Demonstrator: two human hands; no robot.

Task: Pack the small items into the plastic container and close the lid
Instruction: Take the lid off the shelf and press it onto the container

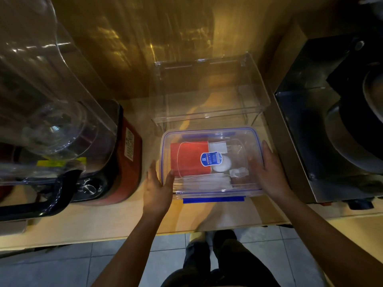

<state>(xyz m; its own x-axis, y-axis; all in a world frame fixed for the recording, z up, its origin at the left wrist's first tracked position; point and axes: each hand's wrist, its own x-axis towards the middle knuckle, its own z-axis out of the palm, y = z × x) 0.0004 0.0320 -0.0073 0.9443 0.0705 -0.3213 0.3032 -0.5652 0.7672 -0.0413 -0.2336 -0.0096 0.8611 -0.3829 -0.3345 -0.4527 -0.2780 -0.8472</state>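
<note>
The plastic container (211,162) sits on the pale counter (124,216), near its front edge, between a red appliance (124,162) on the left and a dark metal machine (331,121) on the right. The lid (238,139) lies on top, and the packing looks finished: through it show a red packet (186,160), a white plug (217,148), a thin white cable (178,158) and a round white piece (224,165).

The left hand (157,187) lies flat against the container's left side, thumb on the lid's edge. The right hand (269,168) presses the right side, fingers spread over the rim. Both are open, well apart, bracing the container between them and not clamped on anything.

The step in hand seems to be the closing. The blue clip (213,199) at the near edge juts outward, so it is probably not yet snapped down; the next move likely calls for pressing it in while the other hand steadies the box.

The side clips are hidden under the hands. The blue label (211,159) is too small to read. Behind stands a clear empty bin (207,90), its edges hard to trace against the glare.
</note>
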